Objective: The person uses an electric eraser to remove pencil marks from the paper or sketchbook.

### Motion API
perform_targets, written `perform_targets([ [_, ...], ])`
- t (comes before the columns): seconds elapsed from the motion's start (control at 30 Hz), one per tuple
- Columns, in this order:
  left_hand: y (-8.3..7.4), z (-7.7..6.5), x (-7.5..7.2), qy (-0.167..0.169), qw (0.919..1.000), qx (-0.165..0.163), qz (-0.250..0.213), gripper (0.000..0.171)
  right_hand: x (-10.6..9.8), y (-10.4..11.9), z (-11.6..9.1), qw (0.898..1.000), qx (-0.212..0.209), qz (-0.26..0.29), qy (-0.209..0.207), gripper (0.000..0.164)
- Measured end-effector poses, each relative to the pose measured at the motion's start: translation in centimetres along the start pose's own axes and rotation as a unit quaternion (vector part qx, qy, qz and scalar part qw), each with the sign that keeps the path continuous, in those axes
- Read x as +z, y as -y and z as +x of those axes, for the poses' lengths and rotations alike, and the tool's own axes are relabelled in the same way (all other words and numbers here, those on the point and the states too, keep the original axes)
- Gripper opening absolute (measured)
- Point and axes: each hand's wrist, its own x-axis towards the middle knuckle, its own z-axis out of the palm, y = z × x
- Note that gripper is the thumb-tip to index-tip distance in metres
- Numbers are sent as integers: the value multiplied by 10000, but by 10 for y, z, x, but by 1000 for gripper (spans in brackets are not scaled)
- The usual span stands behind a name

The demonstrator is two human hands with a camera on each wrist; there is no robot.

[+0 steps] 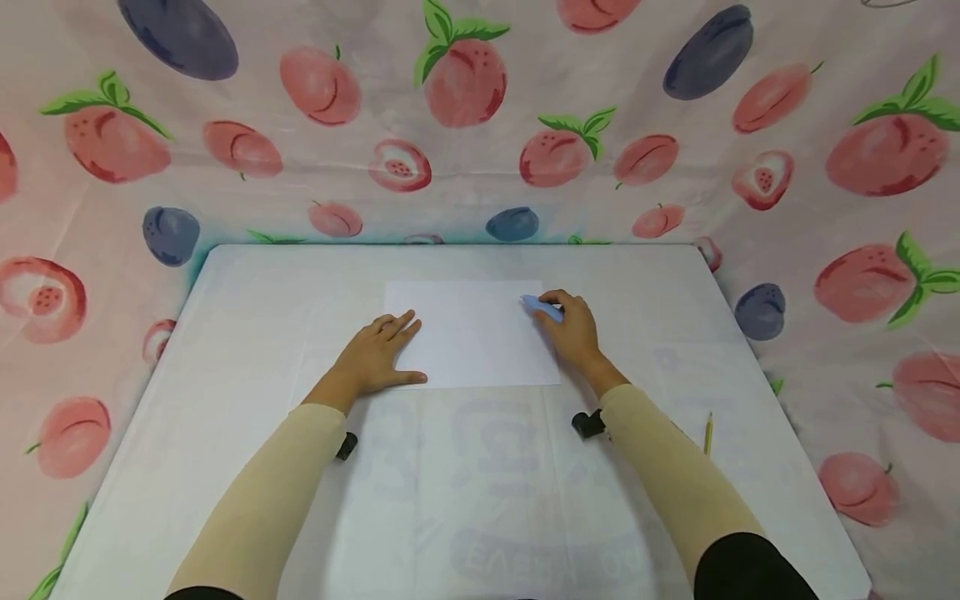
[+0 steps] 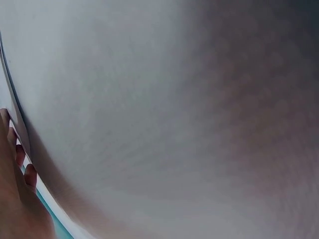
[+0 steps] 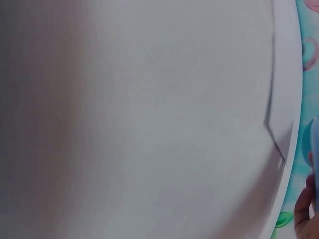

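Observation:
A blank white sheet of paper [image 1: 472, 333] lies on the white table. My left hand [image 1: 381, 354] rests spread on its left edge, thumb and fingers straight. At the sheet's upper right, my right hand [image 1: 573, 327] grips a small light blue, elongated object [image 1: 542, 307] with a pale tip pointing left over the paper; its exact kind I cannot tell. In the left wrist view, the left hand's fingers [image 2: 20, 154] show at the lower left by the paper's edge. The right wrist view catches part of the right hand [image 3: 306, 209] and the blue object [image 3: 315, 154] at the right border.
A yellow pencil [image 1: 708, 433] lies on the table [image 1: 487, 475] to the right, beside the right forearm. Behind and around the table hangs a pink fruit-print cloth [image 1: 465, 167]. Dark wrist-camera mounts [image 1: 588, 424] sit under both cuffs.

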Motion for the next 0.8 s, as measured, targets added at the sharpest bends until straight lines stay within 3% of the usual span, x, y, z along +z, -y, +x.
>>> perform_targets([
  [0.53,1,1,4,-104,9999,65,76,106,-9,-13,-5,9932,774,270,-822,31],
  [0.8,-2,-1,-2,-57,9999,50,-73,103,-15,-20,-9,9900,1121,93,-853,42],
])
